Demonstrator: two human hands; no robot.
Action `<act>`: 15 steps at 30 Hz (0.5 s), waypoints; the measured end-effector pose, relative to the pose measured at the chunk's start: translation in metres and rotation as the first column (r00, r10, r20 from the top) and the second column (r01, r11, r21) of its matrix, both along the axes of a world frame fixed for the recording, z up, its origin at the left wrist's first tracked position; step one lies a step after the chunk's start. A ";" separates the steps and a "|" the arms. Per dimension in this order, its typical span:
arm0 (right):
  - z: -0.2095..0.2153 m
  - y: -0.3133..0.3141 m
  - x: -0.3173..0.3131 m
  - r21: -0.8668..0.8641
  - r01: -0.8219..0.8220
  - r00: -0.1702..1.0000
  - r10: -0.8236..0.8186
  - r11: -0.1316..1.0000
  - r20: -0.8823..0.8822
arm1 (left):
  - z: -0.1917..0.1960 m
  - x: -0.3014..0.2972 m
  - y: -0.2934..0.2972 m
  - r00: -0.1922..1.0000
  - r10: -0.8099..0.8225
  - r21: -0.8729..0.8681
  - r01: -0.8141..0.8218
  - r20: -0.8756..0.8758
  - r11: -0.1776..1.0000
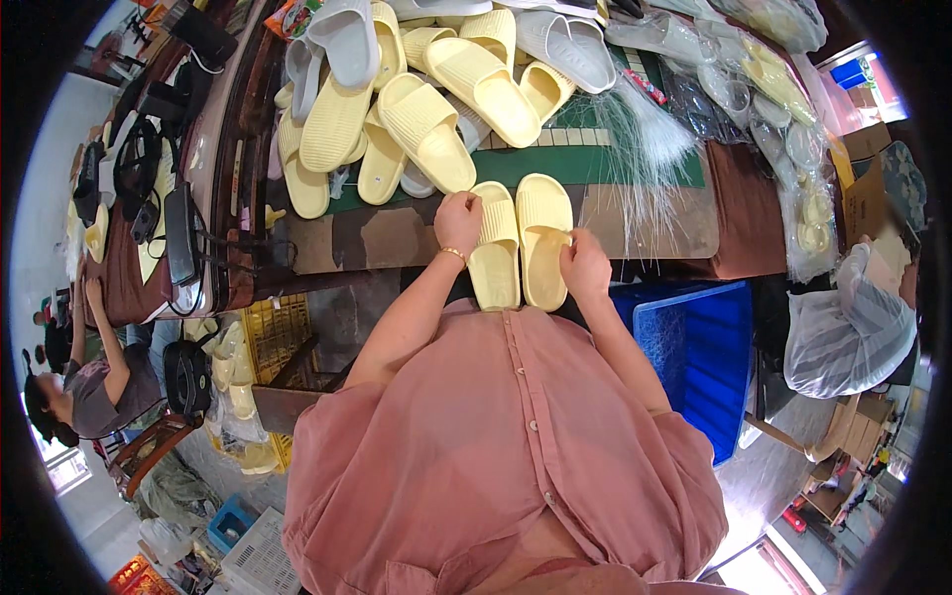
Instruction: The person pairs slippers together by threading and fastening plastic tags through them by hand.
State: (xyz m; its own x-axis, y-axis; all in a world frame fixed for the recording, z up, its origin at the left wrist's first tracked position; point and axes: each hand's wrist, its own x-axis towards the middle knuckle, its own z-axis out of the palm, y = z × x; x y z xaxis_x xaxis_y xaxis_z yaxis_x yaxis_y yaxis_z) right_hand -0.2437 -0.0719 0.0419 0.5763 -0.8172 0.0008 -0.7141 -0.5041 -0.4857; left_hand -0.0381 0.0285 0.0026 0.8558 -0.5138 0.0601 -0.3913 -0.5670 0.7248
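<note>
A pair of pale yellow slide slippers lies side by side at the table's near edge, open toes away from me and heels close to my shirt. My left hand [459, 220], a bracelet at its wrist, is closed at the outer edge of the left slipper [494, 263], by its ribbed strap. My right hand [585, 263] pinches the outer side of the right slipper [544, 243] below its strap. Some fingertips are hidden behind the slippers' edges. Just beyond is a heap of loose yellow slippers [426, 129] with some grey ones [344, 42] among them.
White plastic strands [645, 139] spread over the table's right part. Bagged slippers [793, 139] lie farther right. A blue bin [714, 377] stands below the table at my right, a yellow crate [275, 342] at my left. Another person [99, 392] works at the far left.
</note>
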 end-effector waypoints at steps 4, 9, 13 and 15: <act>0.000 0.019 -0.001 0.291 -0.062 0.990 0.096 0.955 -0.102 | 0.000 0.000 0.000 1.000 -0.004 -0.003 0.004 -0.011 1.000; -0.020 0.028 0.005 0.261 -0.148 0.988 0.154 0.954 -0.004 | -0.001 0.002 -0.001 0.999 -0.031 -0.003 0.031 0.009 1.000; -0.027 0.026 0.021 0.166 -0.146 0.989 0.141 0.975 0.039 | 0.003 0.002 -0.006 0.996 -0.088 0.000 0.088 0.008 0.996; -0.031 0.023 0.027 0.097 -0.175 0.984 0.170 0.980 0.055 | 0.005 0.004 -0.012 0.990 -0.136 0.001 0.136 0.030 0.991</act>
State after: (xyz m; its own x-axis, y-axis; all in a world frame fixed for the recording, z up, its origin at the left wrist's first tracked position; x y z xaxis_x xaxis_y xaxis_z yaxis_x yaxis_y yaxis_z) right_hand -0.2167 -0.0486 0.0111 0.7101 -0.7025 -0.0468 -0.5962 -0.5646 -0.5708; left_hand -0.0345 0.0170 0.0076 0.7758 -0.6252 0.0849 -0.4862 -0.5067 0.7120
